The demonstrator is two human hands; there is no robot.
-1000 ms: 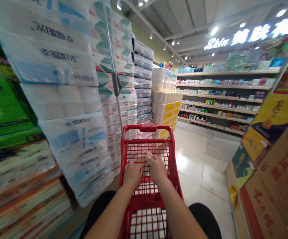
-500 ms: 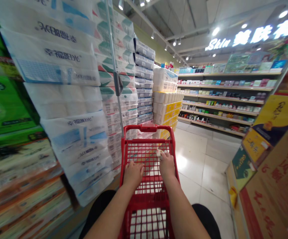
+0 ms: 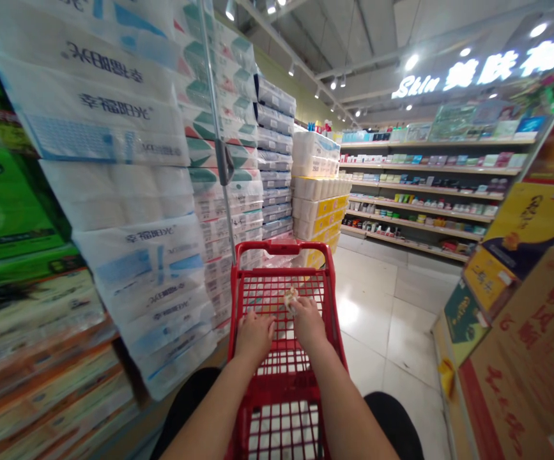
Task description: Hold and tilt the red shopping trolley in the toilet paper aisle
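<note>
A red wire shopping cart stands in front of me in a shop aisle. My left hand is curled over the cart's handle. My right hand also rests on the handle, just beside the left, and pinches a small crumpled whitish scrap between its fingertips. Both forearms reach forward over the cart's rear basket.
Tall stacks of wrapped tissue packs crowd the left, close to the cart. A metal pole rises by them. Cardboard boxes line the right. Product shelves stand across the white tiled floor ahead.
My right hand slid right along the handle, then came back left beside the left hand, still pinching the scrap. The cart and the left hand stayed about where they were.
</note>
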